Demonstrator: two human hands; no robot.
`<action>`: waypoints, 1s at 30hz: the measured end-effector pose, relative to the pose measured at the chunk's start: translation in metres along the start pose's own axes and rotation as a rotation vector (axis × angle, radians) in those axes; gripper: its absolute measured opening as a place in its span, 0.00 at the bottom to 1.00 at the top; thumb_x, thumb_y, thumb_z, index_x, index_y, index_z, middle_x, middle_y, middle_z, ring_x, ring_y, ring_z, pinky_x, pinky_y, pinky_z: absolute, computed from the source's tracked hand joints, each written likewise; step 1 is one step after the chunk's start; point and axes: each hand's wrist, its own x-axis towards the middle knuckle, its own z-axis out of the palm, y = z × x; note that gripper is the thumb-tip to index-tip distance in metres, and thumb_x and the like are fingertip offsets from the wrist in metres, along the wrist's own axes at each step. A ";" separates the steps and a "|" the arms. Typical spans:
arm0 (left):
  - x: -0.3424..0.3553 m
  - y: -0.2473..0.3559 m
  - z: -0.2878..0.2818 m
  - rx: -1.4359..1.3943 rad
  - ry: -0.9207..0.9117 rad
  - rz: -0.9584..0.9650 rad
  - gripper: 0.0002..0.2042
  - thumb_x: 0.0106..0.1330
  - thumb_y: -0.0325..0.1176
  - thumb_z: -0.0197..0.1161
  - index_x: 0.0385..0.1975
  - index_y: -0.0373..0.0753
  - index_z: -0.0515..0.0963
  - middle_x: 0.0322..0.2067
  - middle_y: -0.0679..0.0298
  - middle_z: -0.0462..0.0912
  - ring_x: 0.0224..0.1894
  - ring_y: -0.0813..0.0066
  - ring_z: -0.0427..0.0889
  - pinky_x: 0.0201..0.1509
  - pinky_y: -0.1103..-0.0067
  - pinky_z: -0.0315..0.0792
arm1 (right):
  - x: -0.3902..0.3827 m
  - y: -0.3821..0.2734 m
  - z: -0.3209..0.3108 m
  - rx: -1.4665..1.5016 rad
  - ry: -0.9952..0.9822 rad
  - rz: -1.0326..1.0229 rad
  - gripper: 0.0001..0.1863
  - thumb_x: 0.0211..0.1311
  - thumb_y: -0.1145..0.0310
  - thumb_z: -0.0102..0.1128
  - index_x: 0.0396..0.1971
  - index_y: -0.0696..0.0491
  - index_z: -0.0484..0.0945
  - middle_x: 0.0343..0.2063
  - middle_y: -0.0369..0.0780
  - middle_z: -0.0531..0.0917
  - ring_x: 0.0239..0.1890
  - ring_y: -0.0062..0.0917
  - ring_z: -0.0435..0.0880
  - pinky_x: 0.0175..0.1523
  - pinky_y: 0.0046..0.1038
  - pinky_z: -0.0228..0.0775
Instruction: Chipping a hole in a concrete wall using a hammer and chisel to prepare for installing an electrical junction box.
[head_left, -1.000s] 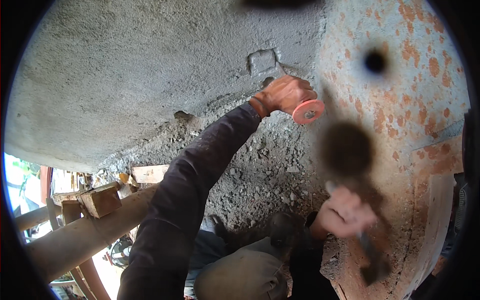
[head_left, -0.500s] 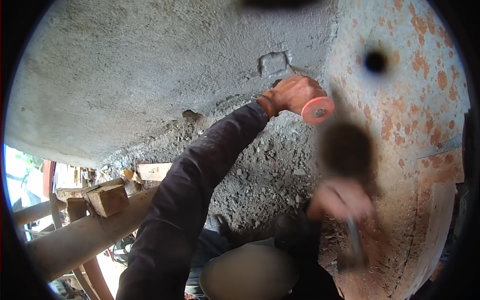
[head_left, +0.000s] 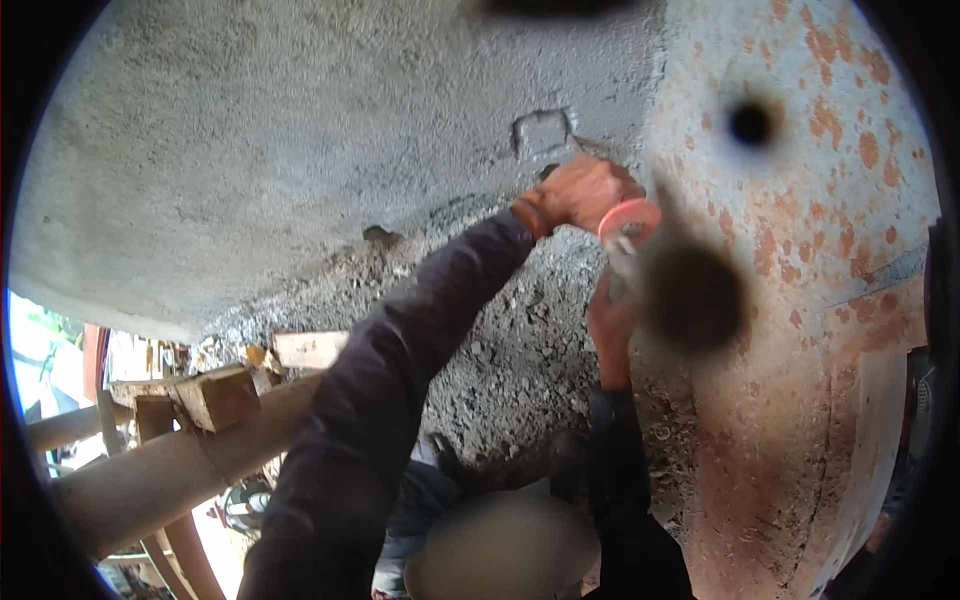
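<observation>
My left hand (head_left: 578,192) is closed around a chisel with a round red hand guard (head_left: 642,212). The chisel's tip points up at the grey wall, just below a shallow square recess (head_left: 541,133). My right hand (head_left: 610,318) is closed on a hammer, largely hidden by a dark blur. The hammer's greyish head (head_left: 622,258) is at the guard side of the chisel, touching or very near its struck end. A small hole (head_left: 549,171) shows beside my left wrist.
Rough rubble (head_left: 520,345) lies along the wall's foot. On the right stands a pale surface with reddish patches (head_left: 800,230). A thick pole (head_left: 150,490) and a wooden block (head_left: 218,397) are at the lower left. Dark blurred spots cover parts of the view.
My right hand has swung the hammer up from the lower right to the chisel's end. My left hand keeps its grip on the chisel in nearly the same place.
</observation>
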 end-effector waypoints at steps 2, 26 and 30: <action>-0.005 -0.001 0.014 0.068 0.005 0.023 0.11 0.51 0.45 0.64 0.27 0.45 0.79 0.26 0.61 0.81 0.32 0.58 0.82 0.35 0.66 0.75 | -0.048 0.033 -0.011 0.064 -0.173 0.212 0.19 0.63 0.71 0.59 0.50 0.67 0.72 0.36 0.47 0.82 0.33 0.31 0.81 0.34 0.33 0.71; -0.009 -0.001 0.012 0.038 0.050 0.148 0.09 0.49 0.36 0.67 0.28 0.42 0.77 0.25 0.65 0.79 0.32 0.64 0.80 0.35 0.70 0.76 | -0.007 -0.093 -0.118 1.106 0.336 -0.189 0.18 0.73 0.65 0.39 0.18 0.48 0.58 0.12 0.32 0.62 0.11 0.14 0.58 0.14 0.20 0.47; -0.001 0.003 0.003 0.003 0.034 0.144 0.09 0.49 0.36 0.67 0.28 0.42 0.77 0.25 0.65 0.79 0.31 0.64 0.81 0.35 0.70 0.76 | -0.020 -0.034 -0.056 0.234 0.902 -0.359 0.14 0.74 0.63 0.39 0.28 0.53 0.68 0.22 0.36 0.70 0.18 0.26 0.73 0.23 0.32 0.69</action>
